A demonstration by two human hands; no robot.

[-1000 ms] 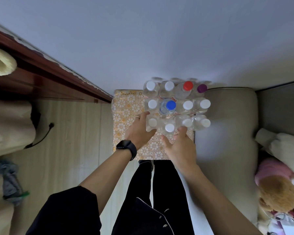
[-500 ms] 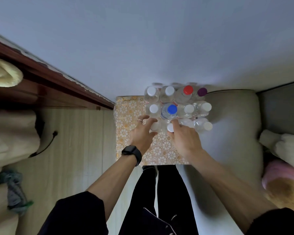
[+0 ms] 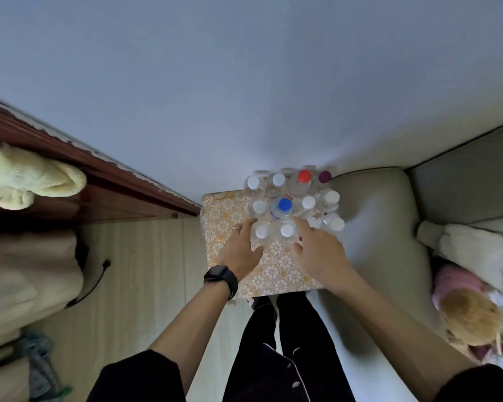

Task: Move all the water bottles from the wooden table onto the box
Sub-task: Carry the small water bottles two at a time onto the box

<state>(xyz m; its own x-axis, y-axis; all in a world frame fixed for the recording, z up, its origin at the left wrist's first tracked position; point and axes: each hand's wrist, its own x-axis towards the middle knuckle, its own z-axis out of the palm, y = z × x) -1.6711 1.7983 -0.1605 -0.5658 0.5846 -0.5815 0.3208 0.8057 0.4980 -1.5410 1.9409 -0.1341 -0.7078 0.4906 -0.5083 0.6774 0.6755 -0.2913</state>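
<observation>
1. The water bottles (image 3: 283, 206) stand upright in a tight bunch on the far half of the flower-patterned box (image 3: 221, 216). Mostly white caps, plus one blue, one red, one purple.
2. Left hand (image 3: 240, 252) lies against the front-left bottle (image 3: 262, 232), fingers pretty much straight along its side, not really wrapped round it.
3. Right hand (image 3: 320, 250), same deal: straight-ish fingers touching the front-middle bottle (image 3: 287, 230) from the right.
4. Black watch (image 3: 219, 277) on the left wrist. The box sits between the wood floor (image 3: 145, 271) and a beige sofa (image 3: 375, 227).

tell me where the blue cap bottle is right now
In the head view, the blue-capped bottle stands in the middle row of the cluster on the patterned box, second from the left, diagonally in front of the red-capped bottle.
</observation>
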